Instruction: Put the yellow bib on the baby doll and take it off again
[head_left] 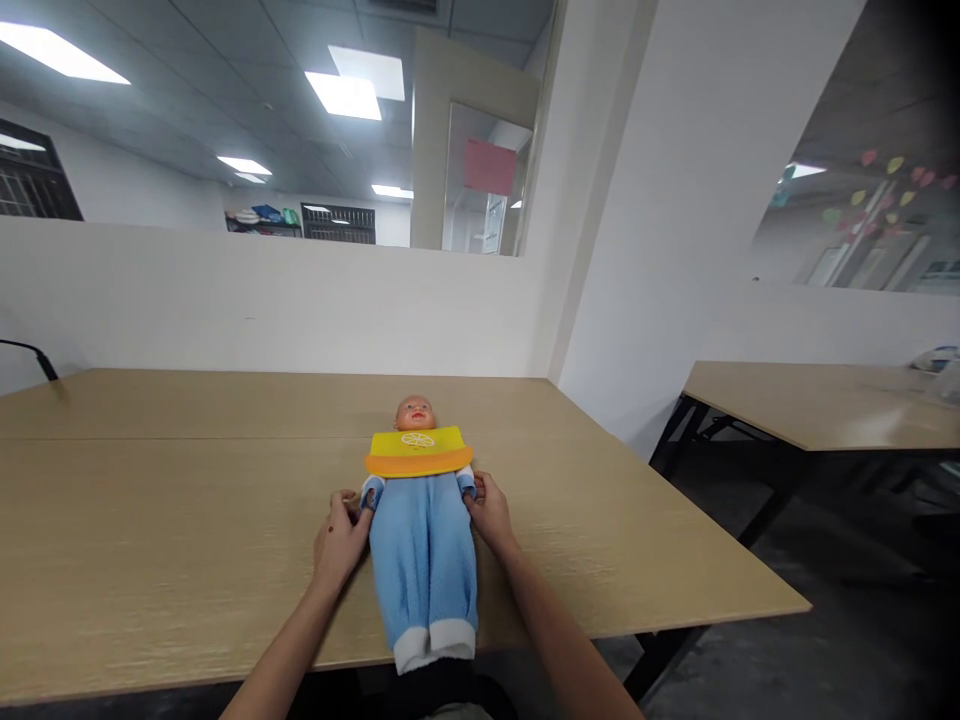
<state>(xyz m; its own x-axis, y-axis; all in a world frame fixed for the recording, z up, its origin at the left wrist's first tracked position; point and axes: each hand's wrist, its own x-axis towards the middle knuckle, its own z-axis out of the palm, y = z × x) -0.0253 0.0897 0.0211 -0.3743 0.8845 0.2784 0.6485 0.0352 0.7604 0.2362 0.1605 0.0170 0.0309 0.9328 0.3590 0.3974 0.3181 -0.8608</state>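
Bald plastic doll in blue-and-white fabric clothes (424,540) lies between the left hand (343,538) and right hand (490,512).
Both hands curl half-closed against its sleeve cuffs (373,487), beside the hips; whether they grip, I cannot tell. Under the doll is a pale wood-grain table (210,530); over its chest, a yellow-and-orange bib (418,452).

The doll (409,540) lay before you on the table (225,530), a bib (418,460) across its chest. Your left hand (343,537) was left of the doll, your right hand (490,513) right of it, the wall (322,310) behind it.
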